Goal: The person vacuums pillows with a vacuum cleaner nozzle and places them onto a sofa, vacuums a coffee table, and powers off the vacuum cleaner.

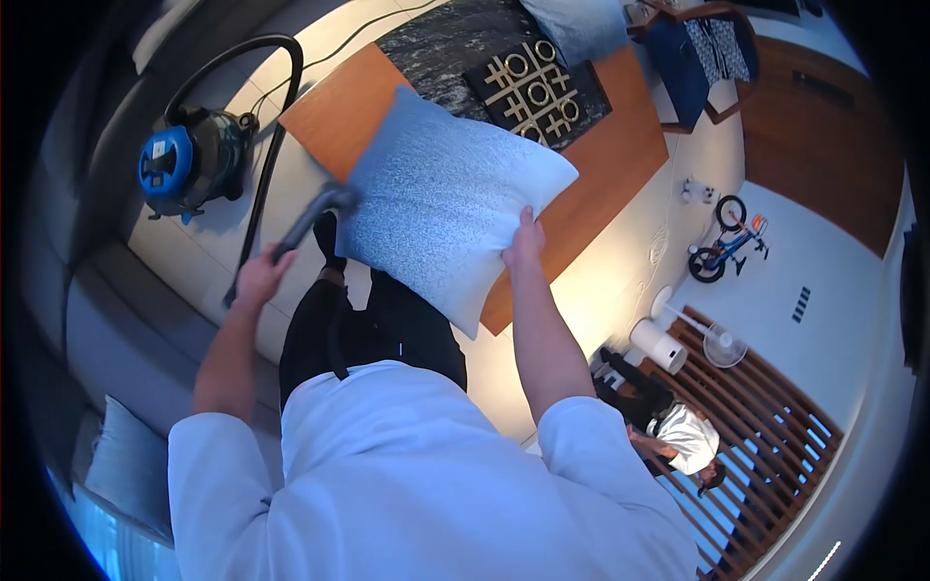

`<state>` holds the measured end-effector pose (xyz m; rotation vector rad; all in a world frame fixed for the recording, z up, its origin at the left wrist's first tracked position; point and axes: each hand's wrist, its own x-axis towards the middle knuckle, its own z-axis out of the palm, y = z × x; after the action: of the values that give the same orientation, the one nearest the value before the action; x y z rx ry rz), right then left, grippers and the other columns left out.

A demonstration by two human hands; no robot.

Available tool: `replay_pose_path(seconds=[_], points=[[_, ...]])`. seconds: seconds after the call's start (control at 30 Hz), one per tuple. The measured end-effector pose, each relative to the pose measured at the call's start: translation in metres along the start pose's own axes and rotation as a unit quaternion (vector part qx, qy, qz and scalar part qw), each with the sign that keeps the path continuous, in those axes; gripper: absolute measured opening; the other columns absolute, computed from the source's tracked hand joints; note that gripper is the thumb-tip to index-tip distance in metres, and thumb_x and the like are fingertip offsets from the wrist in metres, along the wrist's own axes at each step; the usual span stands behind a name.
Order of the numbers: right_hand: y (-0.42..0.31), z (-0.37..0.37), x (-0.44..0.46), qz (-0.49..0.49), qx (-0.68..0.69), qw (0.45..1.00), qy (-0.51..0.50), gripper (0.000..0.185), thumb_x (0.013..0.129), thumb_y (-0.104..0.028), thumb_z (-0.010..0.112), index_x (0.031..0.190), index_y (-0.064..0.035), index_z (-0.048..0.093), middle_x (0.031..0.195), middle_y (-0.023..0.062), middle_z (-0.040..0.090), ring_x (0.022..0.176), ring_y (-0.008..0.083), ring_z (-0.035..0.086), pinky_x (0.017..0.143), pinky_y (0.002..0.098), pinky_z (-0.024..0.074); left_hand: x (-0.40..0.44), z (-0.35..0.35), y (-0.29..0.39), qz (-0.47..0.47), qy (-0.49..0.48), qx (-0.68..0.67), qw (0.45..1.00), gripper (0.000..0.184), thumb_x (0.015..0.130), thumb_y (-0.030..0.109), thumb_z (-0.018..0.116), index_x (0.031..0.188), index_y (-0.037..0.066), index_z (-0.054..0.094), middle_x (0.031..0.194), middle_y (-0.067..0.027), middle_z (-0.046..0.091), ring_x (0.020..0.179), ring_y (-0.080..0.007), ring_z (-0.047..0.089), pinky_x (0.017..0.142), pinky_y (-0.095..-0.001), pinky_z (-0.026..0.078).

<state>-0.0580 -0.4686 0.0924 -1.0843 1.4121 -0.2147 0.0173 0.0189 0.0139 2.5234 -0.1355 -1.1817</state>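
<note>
A blue-and-white speckled cushion [446, 194] is held out in front of me, over the edge of a wooden table [610, 145]. My right hand [524, 240] grips its right edge, with the fabric bunched at the fingers. My left hand [260, 278] is closed round the dark handle of a vacuum hose [308, 225]. The hose's curved end is at the cushion's left edge, blurred; whether it touches the fabric is unclear. The black hose loops up to a blue-topped vacuum cleaner [184, 165] on the floor at the left.
A tic-tac-toe board [538, 94] and another cushion [579, 27] are on the table. A grey sofa [145, 329] runs along the left. At the right are a chair [693, 63], a small bicycle [727, 244], a white fan [722, 344] and another person [683, 436] by a slatted partition.
</note>
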Motion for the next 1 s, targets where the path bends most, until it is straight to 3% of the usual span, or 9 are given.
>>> replay_pose_path(seconds=[0.13,0.2,0.27,0.47,0.57,0.63,0.67,0.77,1.0], points=[[0.008,-0.014,0.01,-0.066,-0.038,0.997,-0.003,0.065,0.101,-0.035,0.058,0.147,0.0034,0.033,0.145,0.022,0.044,0.128,0.0336,0.05,0.107,0.0448,0.0436,-0.028,-0.029,-0.038,-0.027,0.064,0.029,0.997,0.06,0.093,0.063,0.054,0.123,0.011,0.062,0.089,-0.0236,0.07,0.088,-0.0442,0.067,0.077,-0.0524,0.052],[0.031,-0.028,-0.011,-0.226,-0.389,0.893,-0.014,0.089,0.095,-0.043,0.065,0.155,0.0022,0.017,0.154,0.027,0.031,0.139,0.0377,0.041,0.113,0.0465,0.0372,-0.04,-0.049,0.003,-0.015,0.048,0.017,0.999,0.059,0.093,0.062,0.055,0.121,0.011,0.063,0.086,-0.023,0.07,0.086,-0.0448,0.067,0.075,-0.0525,0.052],[0.053,-0.041,-0.055,-0.216,-0.516,0.823,-0.1,0.112,0.087,-0.046,0.074,0.157,0.0004,0.0,0.158,0.0301,0.021,0.146,0.0399,0.028,0.117,0.0479,0.0297,-0.04,-0.053,0.053,0.03,0.058,-0.045,0.997,0.057,0.093,0.061,0.056,0.119,0.01,0.064,0.085,-0.0231,0.07,0.085,-0.045,0.067,0.075,-0.0518,0.051],[0.145,-0.051,-0.057,-0.01,-0.363,0.92,-0.145,0.123,0.081,-0.039,0.081,0.157,-0.0043,-0.009,0.157,0.0312,0.023,0.147,0.0439,0.024,0.12,0.0483,0.026,-0.013,-0.027,0.16,0.04,0.012,-0.09,0.995,0.061,0.093,0.063,0.052,0.119,0.009,0.063,0.092,-0.0252,0.07,0.092,-0.0458,0.066,0.08,-0.0517,0.052],[0.164,-0.047,-0.043,-0.143,-0.541,0.823,-0.103,0.125,0.078,-0.035,0.083,0.157,-0.0052,-0.009,0.156,0.0315,0.025,0.143,0.045,0.032,0.118,0.0473,0.0294,-0.012,-0.031,0.172,0.036,0.01,-0.027,0.999,0.058,0.094,0.062,0.052,0.116,0.009,0.063,0.092,-0.0261,0.07,0.092,-0.0451,0.067,0.081,-0.0523,0.052],[0.154,-0.03,-0.057,-0.08,-0.649,0.752,0.084,0.102,0.08,-0.026,0.08,0.156,-0.0059,0.015,0.144,0.0314,0.041,0.131,0.0447,0.046,0.109,0.0477,0.0404,-0.011,-0.031,0.167,0.038,0.006,-0.017,0.999,0.056,0.094,0.061,0.052,0.114,0.009,0.063,0.091,-0.0255,0.07,0.091,-0.0448,0.067,0.081,-0.0524,0.051],[0.159,-0.033,-0.045,-0.078,-0.646,0.754,0.086,0.102,0.08,-0.026,0.08,0.156,-0.0059,0.015,0.144,0.0314,0.041,0.131,0.0447,0.046,0.109,0.0477,0.0404,-0.014,-0.035,0.165,0.018,0.007,-0.017,1.0,0.055,0.094,0.06,0.053,0.113,0.01,0.063,0.089,-0.025,0.07,0.09,-0.0448,0.067,0.08,-0.0525,0.051],[0.191,-0.054,-0.015,-0.212,-0.555,0.804,0.014,0.032,0.084,-0.004,0.064,0.116,-0.002,0.062,0.109,0.02,0.062,0.106,0.0398,0.058,0.095,0.0496,0.0456,-0.01,-0.033,0.142,0.005,0.017,-0.004,1.0,0.053,0.094,0.059,0.055,0.111,0.01,0.063,0.086,-0.0245,0.069,0.088,-0.0449,0.067,0.077,-0.0528,0.051],[0.094,-0.079,-0.092,-0.507,-0.385,0.768,-0.071,0.027,0.081,0.007,0.058,0.106,-0.0009,0.062,0.1,0.0197,0.062,0.093,0.0377,0.063,0.082,0.0434,0.0514,-0.03,-0.058,0.097,-0.022,0.048,0.006,0.999,0.058,0.094,0.062,0.053,0.111,0.008,0.063,0.085,-0.0251,0.069,0.087,-0.0461,0.066,0.075,-0.0528,0.051]])
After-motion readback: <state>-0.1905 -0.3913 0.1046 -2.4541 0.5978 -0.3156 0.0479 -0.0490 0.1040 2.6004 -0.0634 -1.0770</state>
